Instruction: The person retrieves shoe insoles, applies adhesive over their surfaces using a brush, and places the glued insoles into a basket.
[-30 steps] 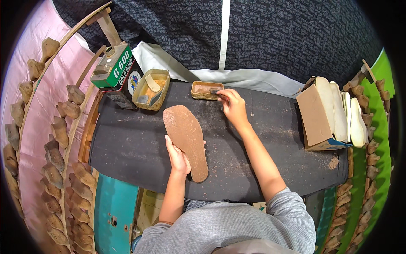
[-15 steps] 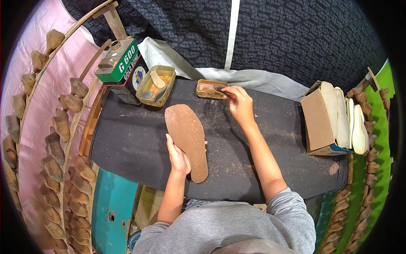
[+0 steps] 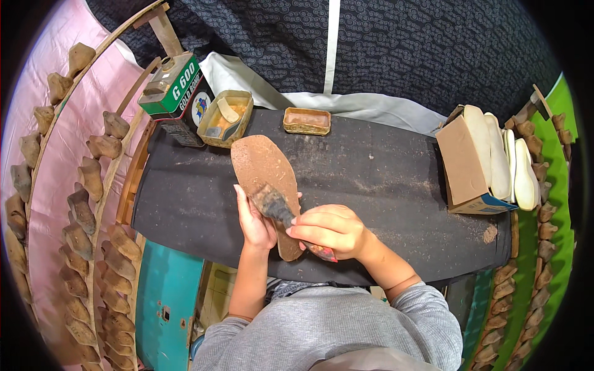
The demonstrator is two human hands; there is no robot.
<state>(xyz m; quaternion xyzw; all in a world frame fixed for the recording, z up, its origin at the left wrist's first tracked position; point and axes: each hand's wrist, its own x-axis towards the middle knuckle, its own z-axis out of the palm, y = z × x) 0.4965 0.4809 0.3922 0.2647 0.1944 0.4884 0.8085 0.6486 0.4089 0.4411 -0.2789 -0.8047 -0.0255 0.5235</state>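
Note:
A brown shoe sole (image 3: 263,162) is tilted up above the table, gripped along its edges by my left hand (image 3: 256,226), thumb on the left side and fingertips showing at the right. My right hand (image 3: 337,232) is closed around a dark, worn brush (image 3: 276,207) with a reddish handle end. The bristles rest against the middle of the sole's face. Beyond the sole, a small rectangular tin (image 3: 307,121) holds a brownish layer of what looks like glue.
A larger tray (image 3: 247,120) with scraper-like pieces stands beside a green and black can (image 3: 173,102) at the back left. On the right, a cardboard box (image 3: 459,164) holds several white insoles (image 3: 525,176). Wooden shoe lasts (image 3: 80,207) line racks on both sides. Crumbs dot the dark tabletop (image 3: 383,167).
My right hand has brought the brush from the small tin back toward me and onto the sole. The left hand still holds the sole, shifted slightly left and up.

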